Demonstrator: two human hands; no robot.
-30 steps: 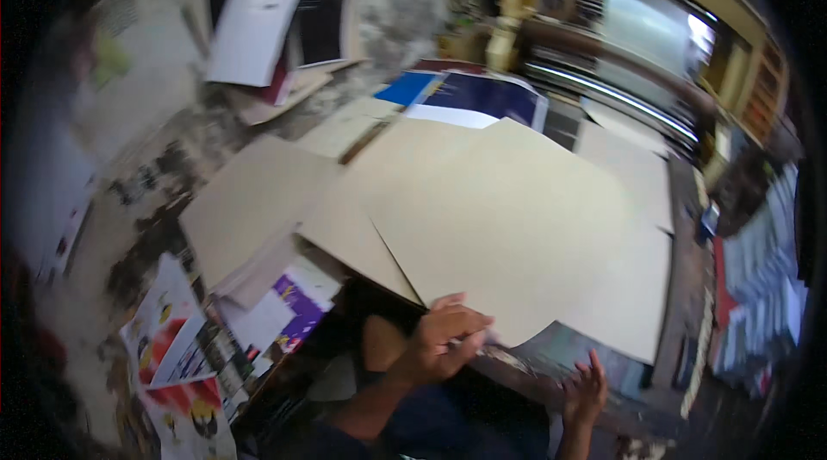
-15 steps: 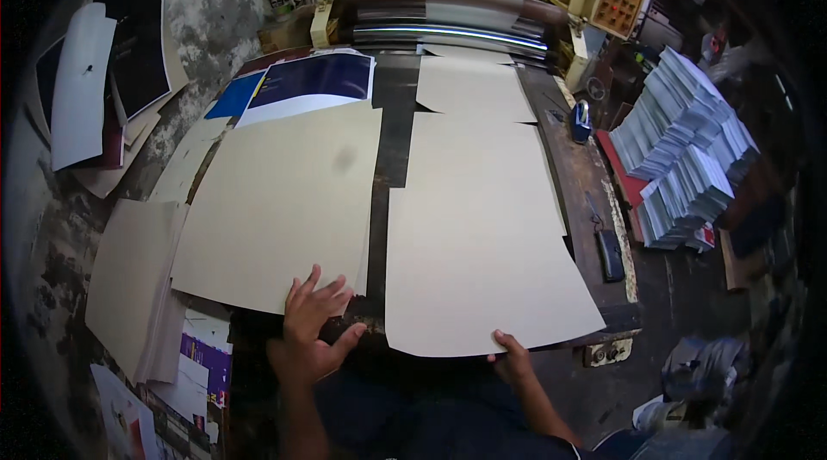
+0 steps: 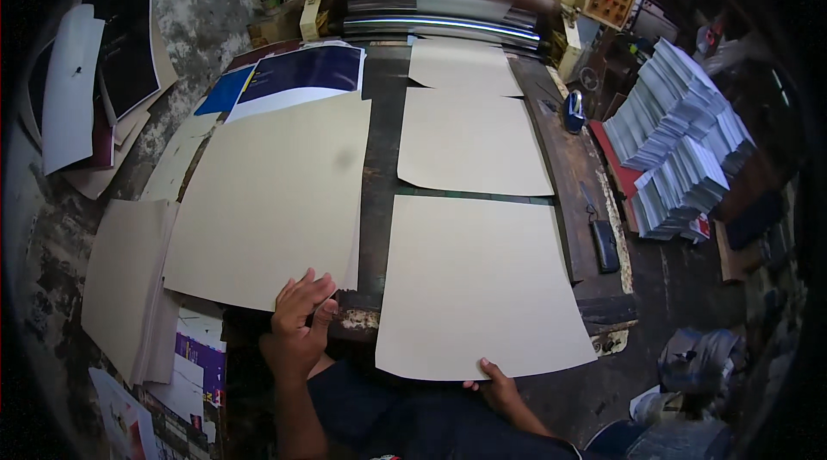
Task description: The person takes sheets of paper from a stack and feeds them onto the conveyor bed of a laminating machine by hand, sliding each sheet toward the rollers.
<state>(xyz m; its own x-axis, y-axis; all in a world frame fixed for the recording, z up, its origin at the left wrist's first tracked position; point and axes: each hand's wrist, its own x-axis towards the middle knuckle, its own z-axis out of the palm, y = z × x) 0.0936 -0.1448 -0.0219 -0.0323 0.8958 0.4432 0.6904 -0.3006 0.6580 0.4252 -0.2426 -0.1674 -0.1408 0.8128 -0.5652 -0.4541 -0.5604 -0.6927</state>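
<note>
My right hand (image 3: 494, 385) pinches the near edge of a large beige paper sheet (image 3: 482, 288), thumb on top and fingers beneath. That sheet overhangs the front edge of the worktable. Beyond it, past a narrow dark gap, lies a second beige sheet (image 3: 474, 137), and a third one (image 3: 465, 65) is partly under the rollers' side. At the near right corner of a wide beige sheet stack (image 3: 267, 202), my left hand (image 3: 301, 318) is open with its fingers stretched out. Whether its fingertips touch the paper is hard to see.
Metal rollers (image 3: 439, 27) of a machine span the far end. Dark blue printed sheets (image 3: 301, 74) lie behind the left stack. More beige sheets (image 3: 125, 288) lean at the left. On the table's right side are a black case (image 3: 606, 246) and a blue-black object (image 3: 574, 111). Paper piles (image 3: 668, 115) stand farther right.
The sheet in my right hand has come nearer to me, while the middle sheet has slid toward the rollers, opening a gap between them. My left hand has drawn back slightly.
</note>
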